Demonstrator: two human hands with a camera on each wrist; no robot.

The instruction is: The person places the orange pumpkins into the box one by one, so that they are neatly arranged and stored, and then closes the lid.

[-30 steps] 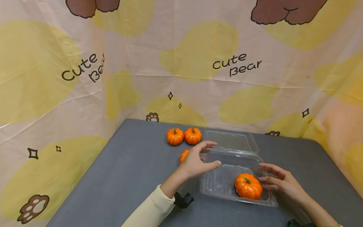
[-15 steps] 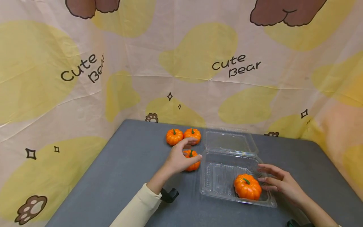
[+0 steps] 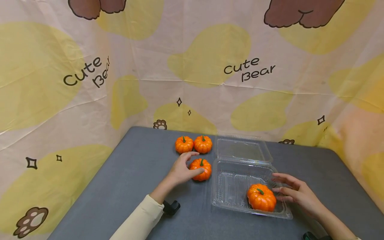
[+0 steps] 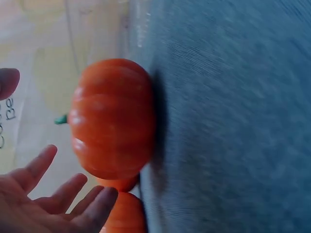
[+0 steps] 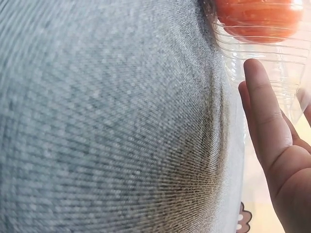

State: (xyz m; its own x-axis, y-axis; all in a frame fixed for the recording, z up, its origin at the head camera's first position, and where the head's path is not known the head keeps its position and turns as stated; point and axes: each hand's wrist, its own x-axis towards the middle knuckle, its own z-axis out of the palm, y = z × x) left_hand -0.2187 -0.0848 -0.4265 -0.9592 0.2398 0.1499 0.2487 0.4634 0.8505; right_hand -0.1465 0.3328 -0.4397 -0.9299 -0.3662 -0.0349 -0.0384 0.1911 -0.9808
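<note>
My left hand (image 3: pixel 181 170) reaches beside a small orange pumpkin (image 3: pixel 200 169) with a green stem, fingers spread and thumb in front of it. The left wrist view shows this pumpkin (image 4: pixel 114 119) standing on the table, the fingers (image 4: pixel 63 194) apart from its side. A clear plastic clamshell box (image 3: pixel 228 200) lies with its lid folded back, and another pumpkin (image 3: pixel 261 197) sits in its right front part. At the box's right wall is my right hand (image 3: pixel 300 193), fingers extended; in the right wrist view its fingertips (image 5: pixel 253 70) are right by the ribbed wall.
Two more pumpkins, a left one (image 3: pixel 184 144) and a right one (image 3: pixel 203 144), stand side by side at the back. The box's lid (image 3: pixel 243 150) lies flat behind its base. A printed cloth (image 3: pixel 198 56) rises around the grey table (image 3: pixel 120 186).
My left hand has moved left from over the box to the near pumpkin, which now shows more fully. The right hand has stayed beside the box.
</note>
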